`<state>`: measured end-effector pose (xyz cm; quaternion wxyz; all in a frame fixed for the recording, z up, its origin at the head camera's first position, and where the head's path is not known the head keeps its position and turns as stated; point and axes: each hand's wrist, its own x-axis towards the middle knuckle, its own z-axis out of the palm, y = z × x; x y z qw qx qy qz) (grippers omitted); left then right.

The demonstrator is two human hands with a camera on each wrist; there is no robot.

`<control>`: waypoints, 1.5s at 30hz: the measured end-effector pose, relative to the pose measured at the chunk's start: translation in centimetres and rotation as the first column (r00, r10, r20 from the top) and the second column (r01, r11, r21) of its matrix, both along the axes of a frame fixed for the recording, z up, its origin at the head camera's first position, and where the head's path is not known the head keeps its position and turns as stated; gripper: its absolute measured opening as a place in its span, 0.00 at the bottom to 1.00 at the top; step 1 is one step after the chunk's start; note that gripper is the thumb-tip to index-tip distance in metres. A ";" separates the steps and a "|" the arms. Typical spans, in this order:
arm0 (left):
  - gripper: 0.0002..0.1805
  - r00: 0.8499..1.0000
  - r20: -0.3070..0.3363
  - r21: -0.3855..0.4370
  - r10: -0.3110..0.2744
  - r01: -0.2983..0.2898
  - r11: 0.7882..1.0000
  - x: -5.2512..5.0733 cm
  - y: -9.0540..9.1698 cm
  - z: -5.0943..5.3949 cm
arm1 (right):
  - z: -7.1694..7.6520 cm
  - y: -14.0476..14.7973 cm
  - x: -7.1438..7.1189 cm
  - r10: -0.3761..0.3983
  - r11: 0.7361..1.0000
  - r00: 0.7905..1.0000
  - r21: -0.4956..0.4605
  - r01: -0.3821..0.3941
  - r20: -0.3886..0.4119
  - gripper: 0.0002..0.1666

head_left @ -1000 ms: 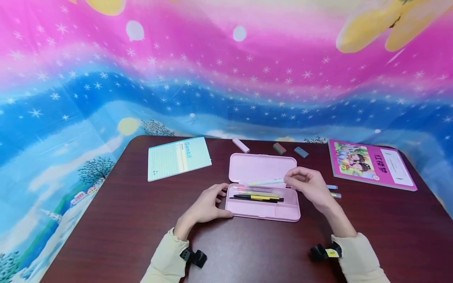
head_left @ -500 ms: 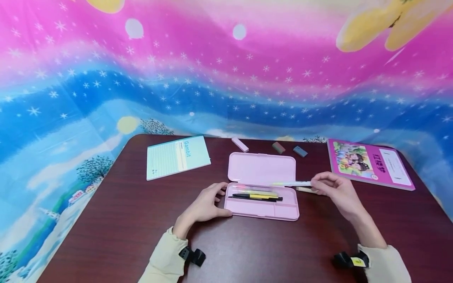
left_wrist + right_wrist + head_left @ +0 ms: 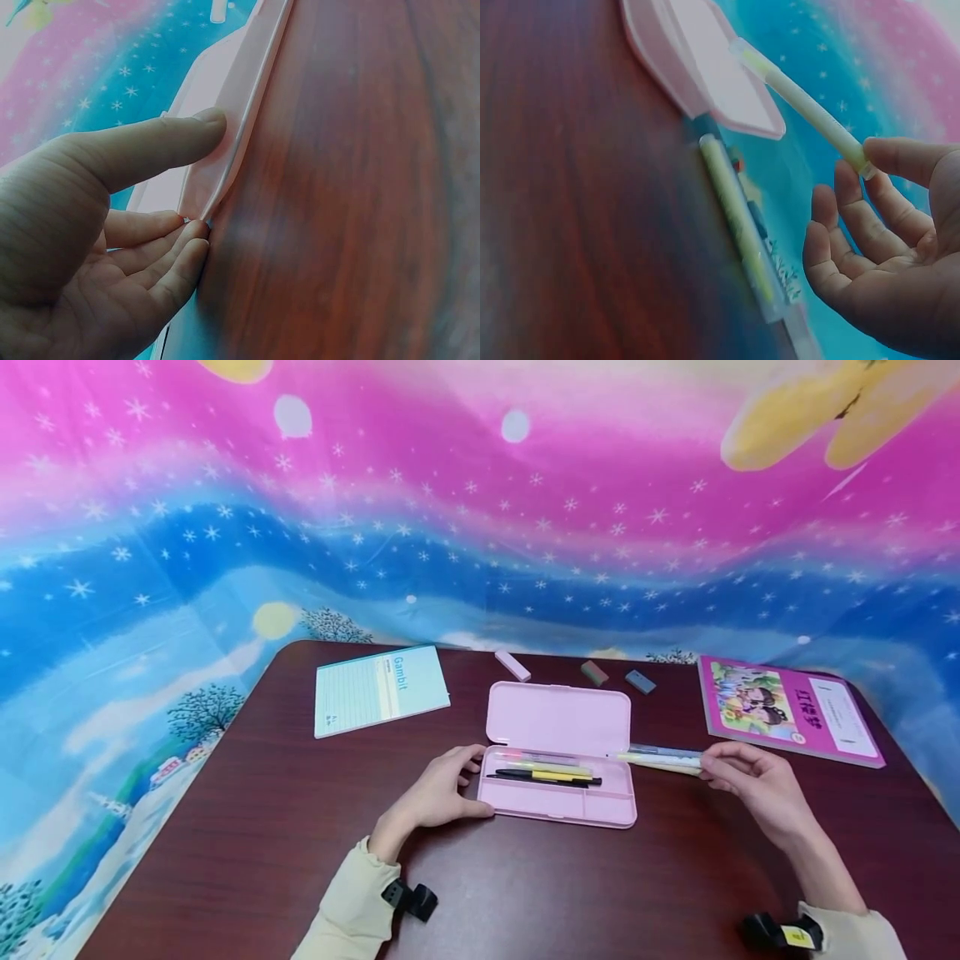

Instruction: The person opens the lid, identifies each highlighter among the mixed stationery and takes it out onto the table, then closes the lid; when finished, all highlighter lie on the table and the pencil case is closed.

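while pinching a marker (image 3: 813, 114) by one end with the fingers of the right hand (image 3: 761, 787), grips the left end of the pink case (image 3: 532, 802) with the left hand (image 3: 437, 791). holds it up just right of the case, near two more markers (image 3: 737, 217) on the counter (image 3: 480, 893). probably light, stiff, slippery; best taken mid-barrel. counted: one case, three eraser-like blocks (image 3: 512, 666), two books (image 3: 750, 703), perhaps four overlapping pens (image 3: 550, 777) inside.

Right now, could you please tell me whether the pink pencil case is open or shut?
Open: the pencil case has its lid swung back, exposing pens inside.
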<state>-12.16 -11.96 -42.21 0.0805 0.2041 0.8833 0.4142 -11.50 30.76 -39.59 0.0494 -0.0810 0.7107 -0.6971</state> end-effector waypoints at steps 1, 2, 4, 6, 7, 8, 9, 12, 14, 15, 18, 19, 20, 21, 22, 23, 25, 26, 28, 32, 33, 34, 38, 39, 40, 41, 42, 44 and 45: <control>0.42 1.000 -0.001 -0.002 0.001 -0.001 1.000 0.0 0.0 0.0 | -0.2 0.1 0.1 -0.001 1.000 1.000 -0.008 0.001 0.010 0.08; 0.42 1.000 0.000 -0.002 0.003 -0.003 1.000 0.1 -0.1 -0.1 | -0.4 0.3 0.2 -0.003 1.000 1.000 -0.017 0.003 0.023 0.08; 0.43 1.000 0.002 -0.005 0.005 -0.005 1.000 0.1 -0.2 -0.1 | -0.7 0.5 0.3 -0.008 0.999 0.999 -0.031 0.009 0.048 0.08; 0.43 1.000 0.004 -0.003 0.005 -0.005 1.000 0.2 -0.1 -0.1 | -0.9 0.8 0.5 -0.017 0.999 0.998 -0.035 0.019 0.067 0.08; 0.43 1.000 0.006 -0.001 0.003 -0.003 1.000 0.2 -0.1 -0.1 | -1.0 1.0 0.6 -0.023 0.999 0.997 -0.038 0.026 0.077 0.08; 0.43 1.000 0.009 0.000 0.003 -0.003 1.000 0.2 -0.1 -0.1 | -1.1 1.3 0.7 -0.030 0.999 0.996 -0.041 0.033 0.087 0.09; 0.43 1.000 0.009 0.001 0.001 -0.001 1.000 0.2 0.0 -0.1 | -1.2 1.5 0.7 -0.037 0.998 0.995 -0.043 0.041 0.096 0.09; 0.43 1.000 0.010 0.002 -0.002 0.002 1.000 0.1 0.1 0.0 | -1.3 2.0 0.9 -0.054 0.997 0.992 -0.047 0.059 0.112 0.09; 0.43 1.000 0.010 0.001 -0.003 0.003 1.000 0.1 0.1 0.0 | -1.4 2.3 1.0 -0.066 0.997 0.991 -0.035 0.071 0.117 0.08; 0.43 1.000 0.007 0.002 -0.004 0.004 1.000 0.1 0.1 0.0 | -1.5 2.5 1.0 -0.072 0.997 0.991 -0.030 0.076 0.116 0.08; 0.43 1.000 0.004 0.003 -0.004 0.004 1.000 0.0 0.1 0.0 | -1.7 2.9 1.0 -0.078 0.996 0.990 -0.023 0.082 0.117 0.08; 0.43 1.000 0.004 0.004 -0.004 0.004 1.000 0.0 0.1 0.1 | -1.8 3.0 1.1 -0.080 0.996 0.990 -0.019 0.082 0.117 0.08; 0.43 1.000 0.003 0.005 -0.005 0.005 1.000 0.0 0.1 0.1 | -2.0 3.2 1.1 -0.080 0.996 0.990 -0.016 0.083 0.116 0.08; 0.43 1.000 0.003 0.005 -0.005 0.005 1.000 0.0 0.1 0.1 | -2.1 3.3 1.2 -0.082 0.996 0.990 -0.008 0.083 0.116 0.07; 0.42 1.000 0.003 0.005 -0.006 0.006 1.000 0.0 0.1 0.1 | -2.1 3.4 1.2 -0.083 0.997 0.990 0.002 0.083 0.113 0.07; 0.42 1.000 0.003 0.005 -0.008 0.008 1.000 0.0 0.1 0.1 | -2.2 3.6 1.2 -0.085 0.996 0.990 0.020 0.083 0.108 0.07; 0.42 1.000 0.002 0.002 -0.010 0.010 1.000 0.0 0.1 0.1 | -2.3 3.8 1.2 -0.096 0.991 0.992 0.098 0.087 0.087 0.07; 0.42 1.000 -0.001 0.000 -0.010 0.010 1.000 0.0 0.1 0.1 | -2.3 3.9 1.2 -0.103 0.984 0.992 0.153 0.091 0.072 0.07; 0.42 1.000 -0.001 -0.001 -0.010 0.010 1.000 0.0 0.1 0.1 | -2.3 3.9 1.1 -0.122 0.952 0.992 0.288 0.107 0.035 0.10; 0.42 1.000 0.002 -0.003 -0.010 0.010 1.000 -0.1 0.1 0.2 | -2.2 3.9 0.9 -0.145 0.830 0.988 0.538 0.150 -0.052 0.15; 0.42 1.000 0.002 -0.001 -0.009 0.009 1.000 -0.1 0.1 0.2 | -2.1 3.9 0.9 -0.146 0.802 0.987 0.576 0.158 -0.068 0.16; 0.42 1.000 0.000 -0.001 -0.009 0.009 1.000 -0.1 0.1 0.2 | -2.1 3.9 0.8 -0.143 0.778 0.986 0.606 0.165 -0.085 0.16; 0.42 1.000 -0.003 -0.001 -0.005 0.005 1.000 -0.1 0.0 0.2 | -2.0 3.8 0.4 -0.130 0.722 0.983 0.668 0.181 -0.126 0.16; 0.42 1.000 -0.002 0.000 -0.004 0.004 1.000 -0.1 0.0 0.2 | -2.0 3.8 0.3 -0.131 0.714 0.983 0.675 0.186 -0.132 0.16; 0.42 1.000 -0.002 0.000 -0.004 0.004 1.000 -0.1 0.0 0.2 | -2.0 3.8 0.2 -0.132 0.707 0.982 0.681 0.191 -0.138 0.16; 0.42 1.000 0.000 0.000 -0.004 0.004 1.000 -0.1 0.1 0.2 | -2.0 3.8 0.1 -0.133 0.705 0.981 0.683 0.193 -0.139 0.16; 0.42 1.000 0.001 0.002 -0.004 0.004 1.000 -0.1 0.1 0.2 | -2.0 3.9 0.0 -0.134 0.703 0.981 0.684 0.195 -0.141 0.16; 0.42 1.000 0.002 0.002 -0.004 0.004 1.000 0.0 0.1 0.2 | -2.1 3.9 0.0 -0.132 0.701 0.981 0.685 0.196 -0.145 0.16; 0.42 1.000 0.003 0.001 -0.005 0.005 1.000 0.0 0.1 0.2 | -2.2 3.9 0.0 -0.129 0.702 0.981 0.685 0.194 -0.146 0.17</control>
